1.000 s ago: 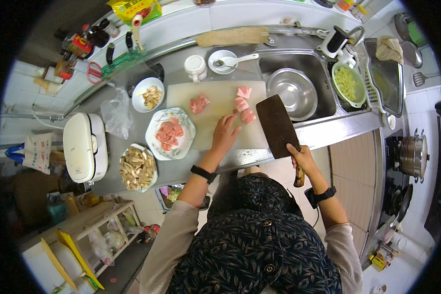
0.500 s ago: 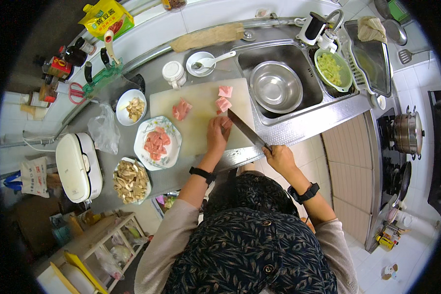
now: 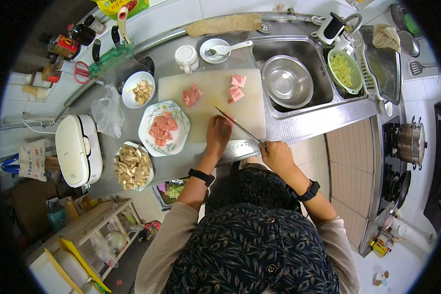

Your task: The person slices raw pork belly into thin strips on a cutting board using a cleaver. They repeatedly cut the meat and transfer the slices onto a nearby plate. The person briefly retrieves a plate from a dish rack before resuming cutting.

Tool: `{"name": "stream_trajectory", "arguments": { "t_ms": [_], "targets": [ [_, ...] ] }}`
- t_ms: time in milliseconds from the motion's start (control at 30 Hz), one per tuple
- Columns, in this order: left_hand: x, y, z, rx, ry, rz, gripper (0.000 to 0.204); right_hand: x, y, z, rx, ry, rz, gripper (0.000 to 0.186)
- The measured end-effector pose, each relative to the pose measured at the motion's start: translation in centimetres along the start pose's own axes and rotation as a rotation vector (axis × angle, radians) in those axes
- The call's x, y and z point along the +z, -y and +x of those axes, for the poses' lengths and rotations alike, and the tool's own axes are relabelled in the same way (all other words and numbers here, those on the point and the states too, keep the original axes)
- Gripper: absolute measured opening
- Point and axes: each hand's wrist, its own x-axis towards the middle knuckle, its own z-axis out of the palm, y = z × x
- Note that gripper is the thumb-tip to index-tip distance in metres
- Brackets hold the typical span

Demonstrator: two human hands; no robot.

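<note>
My right hand (image 3: 278, 156) is wrapped round the handle of a kitchen knife (image 3: 241, 127), whose blade slants across the near right part of a white cutting board (image 3: 201, 112). My left hand (image 3: 217, 136) has its fingers bent and pressed onto a piece of raw pink meat (image 3: 230, 118) beside the blade, which partly hides it. Two meat chunks (image 3: 236, 93) sit at the board's far right, and another meat piece (image 3: 192, 94) lies at its far left. Left of the board, an octagonal flowered plate (image 3: 183, 134) holds cut meat (image 3: 162, 129).
Sliced mushrooms (image 3: 132, 166) fill a dish near the counter edge. Behind them stand a bowl of chopped pieces (image 3: 141, 91), a lidded white cup (image 3: 186, 58) and a bowl with a spoon (image 3: 213, 46). A steel basin (image 3: 287, 82) sits in the sink, with a green colander (image 3: 345, 71) beyond.
My view has shifted a little. Against the board, the knife tip has moved left and the blade now shows more edge-on. My left hand has moved slightly left and nearer.
</note>
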Motion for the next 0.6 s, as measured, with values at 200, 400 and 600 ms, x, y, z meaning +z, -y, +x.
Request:
{"name": "stream_trajectory", "arguments": {
  "t_ms": [200,400,600],
  "targets": [
    [-1.3,-1.8,0.8,-0.072,0.049,0.007,0.022,-0.2,0.7,-0.4,0.029,0.034,-0.015,0.028],
    [-1.1,-1.5,0.9,-0.086,0.073,0.012,0.024,-0.5,1.0,0.2,0.064,0.092,-0.026,0.033],
    [-0.9,-0.8,1.0,-0.060,0.097,-0.037,0.025,1.4,1.4,3.1,0.119,0.140,-0.022,0.037]
  ]
}}
